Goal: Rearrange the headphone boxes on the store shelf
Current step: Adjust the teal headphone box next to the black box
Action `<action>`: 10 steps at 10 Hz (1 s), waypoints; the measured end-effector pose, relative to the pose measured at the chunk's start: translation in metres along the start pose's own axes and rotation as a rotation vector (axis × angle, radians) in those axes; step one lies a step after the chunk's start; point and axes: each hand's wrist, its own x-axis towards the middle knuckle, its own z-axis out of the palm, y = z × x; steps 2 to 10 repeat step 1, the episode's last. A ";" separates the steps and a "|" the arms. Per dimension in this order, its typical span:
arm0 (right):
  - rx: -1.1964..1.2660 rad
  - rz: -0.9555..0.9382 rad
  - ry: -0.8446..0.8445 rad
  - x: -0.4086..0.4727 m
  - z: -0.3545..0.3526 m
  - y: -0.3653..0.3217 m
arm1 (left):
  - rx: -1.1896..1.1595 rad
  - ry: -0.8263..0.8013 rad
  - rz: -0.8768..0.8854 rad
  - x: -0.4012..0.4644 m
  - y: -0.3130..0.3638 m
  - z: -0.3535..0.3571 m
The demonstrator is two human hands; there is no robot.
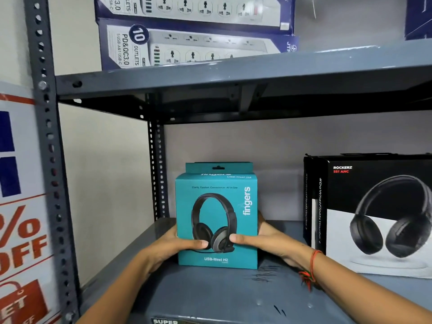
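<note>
A teal headphone box (217,206) marked "fingers USB-Meet H2" stands upright on the grey metal shelf (210,293), facing me. My left hand (170,246) grips its left side with the thumb across the front. My right hand (268,242) holds the right side the same way; a red thread circles that wrist. A black and white headphone box (378,218) marked "Rockerz 551 ANC" stands upright to the right, a short gap away from the teal box.
The shelf above (233,76) carries stacked blue and white power strip boxes (187,43). A perforated grey upright (51,160) frames the left side, with a red and white discount poster (21,230) beyond it. A grey wall closes the back.
</note>
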 end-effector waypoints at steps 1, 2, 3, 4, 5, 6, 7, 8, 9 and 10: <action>0.020 -0.001 0.003 -0.003 0.002 -0.005 | -0.010 0.035 0.037 -0.006 0.002 0.001; 0.020 -0.001 0.003 -0.003 0.002 -0.005 | -0.010 0.035 0.037 -0.006 0.002 0.001; 0.020 -0.001 0.003 -0.003 0.002 -0.005 | -0.010 0.035 0.037 -0.006 0.002 0.001; 0.020 -0.001 0.003 -0.003 0.002 -0.005 | -0.010 0.035 0.037 -0.006 0.002 0.001; 0.020 -0.001 0.003 -0.003 0.002 -0.005 | -0.010 0.035 0.037 -0.006 0.002 0.001; 0.020 -0.001 0.003 -0.003 0.002 -0.005 | -0.010 0.035 0.037 -0.006 0.002 0.001; 0.020 -0.001 0.003 -0.003 0.002 -0.005 | -0.010 0.035 0.037 -0.006 0.002 0.001; 0.020 -0.001 0.003 -0.003 0.002 -0.005 | -0.010 0.035 0.037 -0.006 0.002 0.001; 0.020 -0.001 0.003 -0.003 0.002 -0.005 | -0.010 0.035 0.037 -0.006 0.002 0.001; 0.020 -0.001 0.003 -0.003 0.002 -0.005 | -0.010 0.035 0.037 -0.006 0.002 0.001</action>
